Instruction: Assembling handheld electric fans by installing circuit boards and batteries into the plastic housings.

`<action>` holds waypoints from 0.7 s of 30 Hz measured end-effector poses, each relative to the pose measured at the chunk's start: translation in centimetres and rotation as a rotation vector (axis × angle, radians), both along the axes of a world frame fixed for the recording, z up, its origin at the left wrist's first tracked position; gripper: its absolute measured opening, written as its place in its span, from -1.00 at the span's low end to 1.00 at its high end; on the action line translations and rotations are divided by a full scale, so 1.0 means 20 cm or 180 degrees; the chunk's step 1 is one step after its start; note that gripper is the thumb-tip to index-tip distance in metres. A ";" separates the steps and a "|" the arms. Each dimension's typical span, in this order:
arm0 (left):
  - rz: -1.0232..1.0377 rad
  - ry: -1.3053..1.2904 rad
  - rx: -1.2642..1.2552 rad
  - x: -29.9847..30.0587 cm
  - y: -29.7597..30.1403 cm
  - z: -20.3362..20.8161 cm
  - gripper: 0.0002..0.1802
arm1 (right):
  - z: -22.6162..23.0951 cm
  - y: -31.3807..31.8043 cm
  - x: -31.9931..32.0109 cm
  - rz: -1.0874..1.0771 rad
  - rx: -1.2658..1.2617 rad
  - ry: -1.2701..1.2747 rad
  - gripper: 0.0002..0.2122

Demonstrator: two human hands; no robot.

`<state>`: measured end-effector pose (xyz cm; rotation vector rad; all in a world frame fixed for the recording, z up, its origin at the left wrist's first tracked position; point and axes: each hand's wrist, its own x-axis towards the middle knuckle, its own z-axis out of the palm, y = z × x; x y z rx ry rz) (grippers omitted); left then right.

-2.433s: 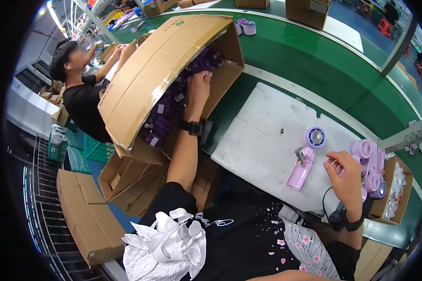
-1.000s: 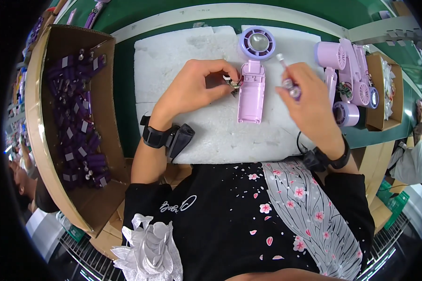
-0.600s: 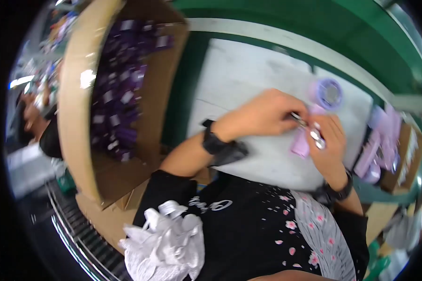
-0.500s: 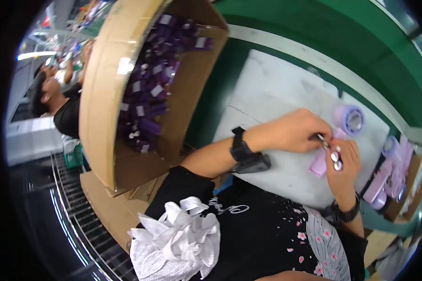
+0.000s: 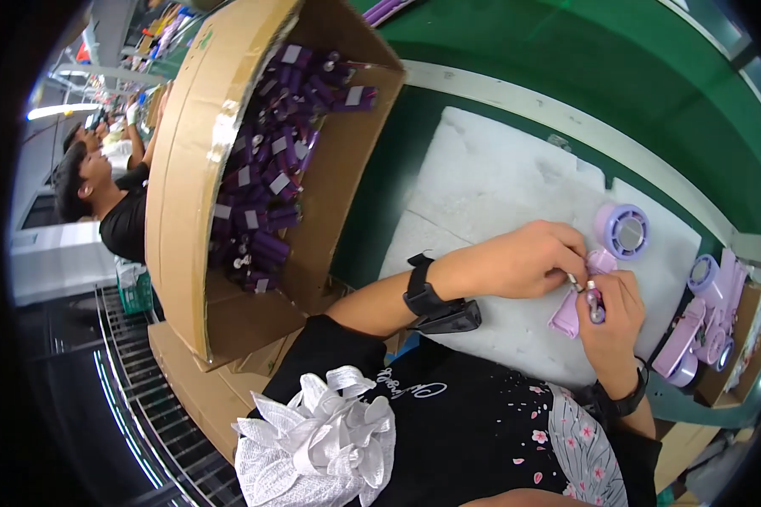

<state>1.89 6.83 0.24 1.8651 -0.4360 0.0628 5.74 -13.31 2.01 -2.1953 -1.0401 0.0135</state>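
Note:
My left hand reaches in from the left, its fingertips pinching a small metal piece whose kind I cannot make out. Facing it closely, my right hand is closed around a small shiny rounded part with a pale tip. Beneath and between both hands lies a lilac handheld fan; its round head rests beyond my fingers and its handle shows below them. My hands cover the middle of it. A white foam sheet supports the fan.
On the left, a tilted cardboard box holds many purple cylindrical cells with pale labels. More lilac fan parts lie at the right beside a small open carton. A person in black is beyond the box.
The whole view has shifted slightly. My fingers remain close together over the fan, and the shiny part in my right hand has turned, its pale tip now pointing up.

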 end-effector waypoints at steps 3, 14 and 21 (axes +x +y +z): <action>0.0070 -0.0121 0.0118 -0.04 0.01 -0.02 -0.77 | -0.02 0.01 -0.03 -0.0043 -0.0031 -0.0094 -0.77; -0.0093 0.0140 0.0230 -0.10 -0.03 0.03 -0.69 | -0.06 0.01 -0.06 0.0125 0.0556 0.0228 -0.77; 0.0500 0.0684 -0.0148 -0.08 0.01 0.04 -0.60 | -0.08 0.12 0.00 -0.0396 0.1221 0.0248 -0.73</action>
